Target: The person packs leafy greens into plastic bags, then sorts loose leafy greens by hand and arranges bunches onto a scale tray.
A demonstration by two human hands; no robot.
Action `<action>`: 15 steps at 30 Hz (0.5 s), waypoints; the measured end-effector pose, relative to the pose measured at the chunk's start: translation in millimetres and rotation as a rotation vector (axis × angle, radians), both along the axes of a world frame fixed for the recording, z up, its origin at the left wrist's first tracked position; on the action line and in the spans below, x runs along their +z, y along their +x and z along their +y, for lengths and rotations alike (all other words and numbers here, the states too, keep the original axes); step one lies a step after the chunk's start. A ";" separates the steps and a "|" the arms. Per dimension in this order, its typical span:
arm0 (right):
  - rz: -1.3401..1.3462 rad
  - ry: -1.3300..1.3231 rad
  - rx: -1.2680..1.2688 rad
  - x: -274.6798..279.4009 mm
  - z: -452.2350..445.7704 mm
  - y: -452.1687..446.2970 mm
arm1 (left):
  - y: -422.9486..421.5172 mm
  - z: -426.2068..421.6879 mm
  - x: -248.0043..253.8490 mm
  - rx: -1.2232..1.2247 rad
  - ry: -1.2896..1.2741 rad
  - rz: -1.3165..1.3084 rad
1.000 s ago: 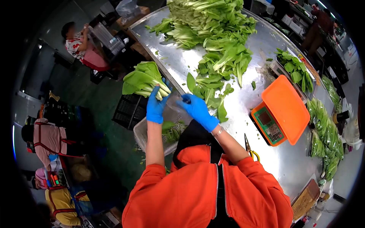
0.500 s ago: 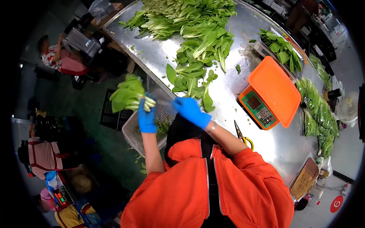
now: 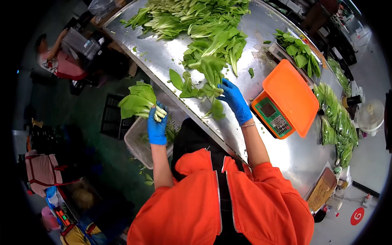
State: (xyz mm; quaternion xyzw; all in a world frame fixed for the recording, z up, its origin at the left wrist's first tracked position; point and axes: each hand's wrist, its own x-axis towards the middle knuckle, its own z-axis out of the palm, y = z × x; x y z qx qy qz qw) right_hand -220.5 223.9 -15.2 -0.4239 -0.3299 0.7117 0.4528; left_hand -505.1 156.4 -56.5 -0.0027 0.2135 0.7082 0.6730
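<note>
My left hand [image 3: 157, 124], in a blue glove, is closed around the pale stems of a bunch of leafy greens [image 3: 139, 99], held above a plastic crate beside the table. The leaves point away to the left. My right hand [image 3: 234, 98], gloved too, is over the metal table, with its fingers closed on a single leafy green [image 3: 211, 73] that looks slightly blurred. A few loose leaves [image 3: 190, 85] lie just left of it. Farther back is a large pile of leafy greens [image 3: 183, 18] on the tabletop.
An orange scale [image 3: 290, 98] stands right of my right hand. Behind it, more greens [image 3: 300, 53] rest on another scale. Bagged greens [image 3: 337, 118] line the right side. The translucent crate [image 3: 136, 143] holds leaf scraps. A seated person [image 3: 61, 61] is at far left.
My right hand has moved away from my left, to the right and farther over the table, and now grips a leafy green. My left hand keeps its bunch nearly in place.
</note>
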 end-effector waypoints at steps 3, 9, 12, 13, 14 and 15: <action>-0.087 0.005 -0.017 -16.5 1.7 9.9 | 12.3 4.7 2.7 -0.043 -0.021 0.012; 0.174 -0.167 -0.030 -68.6 3.7 29.5 | 34.8 8.7 8.9 -0.224 0.033 0.068; 0.344 -0.211 -0.084 -36.1 -9.3 22.4 | 36.3 8.9 10.0 -0.301 0.069 0.036; 0.350 -0.192 -0.073 -48.7 -8.7 25.6 | 39.8 7.3 13.8 -0.276 0.034 0.045; 0.350 -0.189 -0.072 -51.4 -8.2 25.8 | 42.1 7.8 15.7 -0.276 0.037 0.046; 0.353 -0.217 -0.084 -53.7 -8.5 25.0 | 42.9 7.8 17.1 -0.263 0.017 0.037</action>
